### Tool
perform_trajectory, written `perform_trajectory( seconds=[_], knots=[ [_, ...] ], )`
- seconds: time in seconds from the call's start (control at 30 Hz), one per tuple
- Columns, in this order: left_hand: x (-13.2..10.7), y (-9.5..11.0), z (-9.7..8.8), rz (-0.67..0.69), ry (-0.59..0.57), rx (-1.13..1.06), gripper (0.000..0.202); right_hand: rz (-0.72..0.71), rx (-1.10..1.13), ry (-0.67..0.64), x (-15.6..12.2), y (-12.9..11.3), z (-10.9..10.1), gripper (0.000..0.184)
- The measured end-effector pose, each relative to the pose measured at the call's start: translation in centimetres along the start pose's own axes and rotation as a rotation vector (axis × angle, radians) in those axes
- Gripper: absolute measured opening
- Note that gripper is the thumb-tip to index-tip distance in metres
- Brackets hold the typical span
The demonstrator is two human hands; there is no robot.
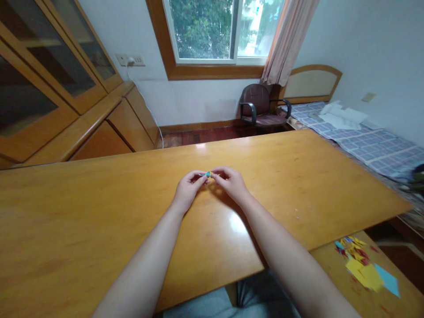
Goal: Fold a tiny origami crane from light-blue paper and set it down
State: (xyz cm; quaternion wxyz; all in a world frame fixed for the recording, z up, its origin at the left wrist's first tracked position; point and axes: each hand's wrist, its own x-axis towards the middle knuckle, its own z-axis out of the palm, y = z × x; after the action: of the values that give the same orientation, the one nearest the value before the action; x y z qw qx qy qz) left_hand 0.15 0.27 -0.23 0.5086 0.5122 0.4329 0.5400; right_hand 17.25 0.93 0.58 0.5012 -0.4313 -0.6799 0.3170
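A small piece of folded blue-green paper [207,174] is held between my two hands, just above the wooden table [99,212]. My left hand [190,187] pinches its left side between thumb and fingers. From the other side, my right hand [231,180] closes thumb and forefinger at its right end, where a speck of yellow shows. The fingers cover much of the paper, so its full shape cannot be made out.
On a lower surface at the right lie yellow paper sheets [364,274], a light blue sheet [387,280] and a pile of small colourful folded pieces [353,249]. A brown armchair [258,106] and a bed [374,141] stand beyond the table. Cabinets [99,137] line the left.
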Motion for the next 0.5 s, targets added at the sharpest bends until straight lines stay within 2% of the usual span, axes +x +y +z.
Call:
perform_trajectory(
  seconds=[0.5],
  knots=[
    [-0.02,0.37,0.03,0.003,-0.006,0.011,0.028,-0.053,0.007,-0.028,0.01,-0.11,-0.08,0.012]
  ],
)
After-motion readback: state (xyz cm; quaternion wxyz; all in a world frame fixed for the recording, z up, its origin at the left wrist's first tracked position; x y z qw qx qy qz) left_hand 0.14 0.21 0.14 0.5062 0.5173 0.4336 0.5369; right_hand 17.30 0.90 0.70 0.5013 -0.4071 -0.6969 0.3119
